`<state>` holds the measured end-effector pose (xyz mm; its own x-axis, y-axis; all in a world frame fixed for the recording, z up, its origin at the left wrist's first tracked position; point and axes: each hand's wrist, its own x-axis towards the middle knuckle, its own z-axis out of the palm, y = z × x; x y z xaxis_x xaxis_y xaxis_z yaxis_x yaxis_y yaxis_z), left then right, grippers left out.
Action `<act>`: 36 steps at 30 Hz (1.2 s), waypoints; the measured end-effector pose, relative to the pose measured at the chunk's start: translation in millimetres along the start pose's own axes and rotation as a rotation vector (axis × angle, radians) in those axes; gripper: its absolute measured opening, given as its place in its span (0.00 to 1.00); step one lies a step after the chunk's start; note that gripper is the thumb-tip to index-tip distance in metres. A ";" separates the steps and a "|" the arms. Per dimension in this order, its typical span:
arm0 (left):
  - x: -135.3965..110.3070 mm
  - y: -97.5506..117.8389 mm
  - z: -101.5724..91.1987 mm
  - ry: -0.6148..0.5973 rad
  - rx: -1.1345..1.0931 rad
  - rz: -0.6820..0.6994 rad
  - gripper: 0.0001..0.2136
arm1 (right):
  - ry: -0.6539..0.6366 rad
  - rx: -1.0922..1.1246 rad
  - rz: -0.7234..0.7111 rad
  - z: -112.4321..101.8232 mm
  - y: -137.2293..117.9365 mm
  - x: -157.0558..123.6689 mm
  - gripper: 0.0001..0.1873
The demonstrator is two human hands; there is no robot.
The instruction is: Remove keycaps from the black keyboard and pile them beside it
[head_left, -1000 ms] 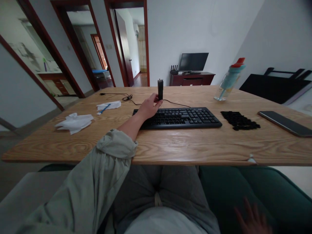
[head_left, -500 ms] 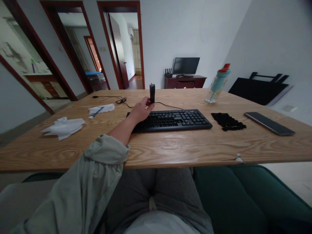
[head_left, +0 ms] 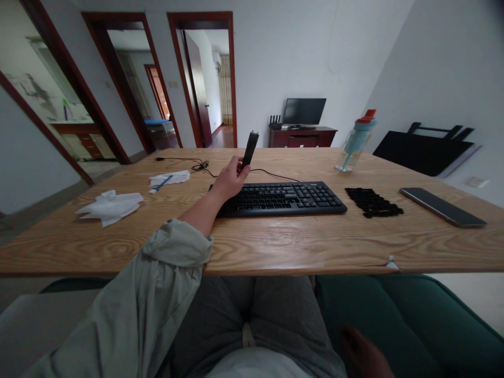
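Note:
My left hand (head_left: 230, 178) is closed round the lower end of a slim black bar (head_left: 251, 147), which tilts to the right at its top and shows small prongs there; its exact kind is unclear. Under that hand lies a black keyboard (head_left: 275, 202), whose left end is partly hidden by my hand and wrist. My right hand (head_left: 366, 352) shows at the bottom right, low over the green seat, dark and blurred, so its fingers are hard to read. Right of the keyboard lies a flat patch of small black pieces in rows (head_left: 372, 202), resembling keycaps.
A phone (head_left: 443, 206) rests at the table's right, with a drinking bottle (head_left: 356, 140) standing farther back. Crumpled white tissues (head_left: 112, 206) and a blue stick-like tool (head_left: 162, 182) lie left. A coiled cable (head_left: 200, 165) runs behind the keyboard on the wooden table (head_left: 275, 247).
The black bar has gone from upright to tilted right in my left hand. My right hand has come into view at the bottom right. The whole view has shifted slightly.

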<state>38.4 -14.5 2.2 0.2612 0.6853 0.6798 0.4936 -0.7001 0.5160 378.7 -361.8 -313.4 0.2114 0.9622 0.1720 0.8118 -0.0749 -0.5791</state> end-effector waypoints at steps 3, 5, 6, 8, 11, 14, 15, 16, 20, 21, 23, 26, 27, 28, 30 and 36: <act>-0.2 -0.8 -0.5 0.015 -0.018 -0.012 0.14 | 0.003 0.027 -0.111 -51.3 -27.5 37.8 0.15; -1.0 -0.5 -0.9 0.001 -0.009 -0.013 0.14 | 0.064 0.012 -0.242 -93.9 -51.9 53.1 0.14; -1.6 0.1 -1.2 -0.007 0.005 -0.011 0.15 | 0.109 -0.016 -0.279 -115.5 -63.1 59.6 0.14; -2.6 2.0 -1.9 -0.023 0.042 -0.006 0.15 | 0.207 -0.071 -0.299 -156.7 -79.9 74.6 0.17; -3.7 5.1 -3.3 -0.037 0.085 -0.004 0.16 | 0.319 -0.167 -0.089 -207.6 -86.4 107.6 0.24; -4.1 6.9 -4.4 -0.047 0.097 -0.013 0.16 | 0.262 -0.191 0.128 -239.7 -73.7 148.1 0.26; -4.2 7.1 -4.5 -0.048 0.099 -0.017 0.16 | 0.260 -0.221 0.166 -245.9 -67.7 160.6 0.26; -4.2 7.3 -4.6 -0.047 0.101 -0.022 0.16 | 0.259 -0.267 0.204 -250.0 -61.9 171.7 0.25; -4.4 7.3 -4.2 -0.054 0.111 -0.023 0.16 | 0.227 -0.401 0.268 -252.9 -52.4 198.5 0.16; -4.5 7.3 -4.2 -0.058 0.112 -0.020 0.16 | 0.211 -0.387 0.250 -251.6 -54.7 201.3 0.15; -4.6 7.2 -4.2 -0.064 0.110 -0.016 0.16 | 0.159 -0.340 0.209 -247.6 -63.7 204.3 0.13; -4.8 7.0 -4.5 -0.064 0.106 -0.022 0.16 | 0.080 -0.292 0.144 -238.7 -81.0 205.7 0.15; -4.9 6.9 -4.5 -0.062 0.107 -0.023 0.16 | 0.064 -0.279 0.111 -235.1 -85.9 206.2 0.16; -4.9 6.8 -4.5 -0.061 0.108 -0.023 0.16 | 0.060 -0.269 0.071 -231.4 -89.9 206.9 0.17; -5.0 6.7 -4.4 -0.059 0.110 -0.018 0.16 | 0.068 -0.261 -0.013 -224.4 -94.7 209.2 0.17; -5.2 7.0 -4.7 -0.067 0.093 -0.019 0.16 | 0.087 -0.349 -0.116 -214.7 -93.5 214.5 0.18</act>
<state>36.6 -23.8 4.7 0.3044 0.7125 0.6322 0.5734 -0.6670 0.4757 465.0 -204.7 -51.3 0.1408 0.9446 0.2964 0.9665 -0.0663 -0.2481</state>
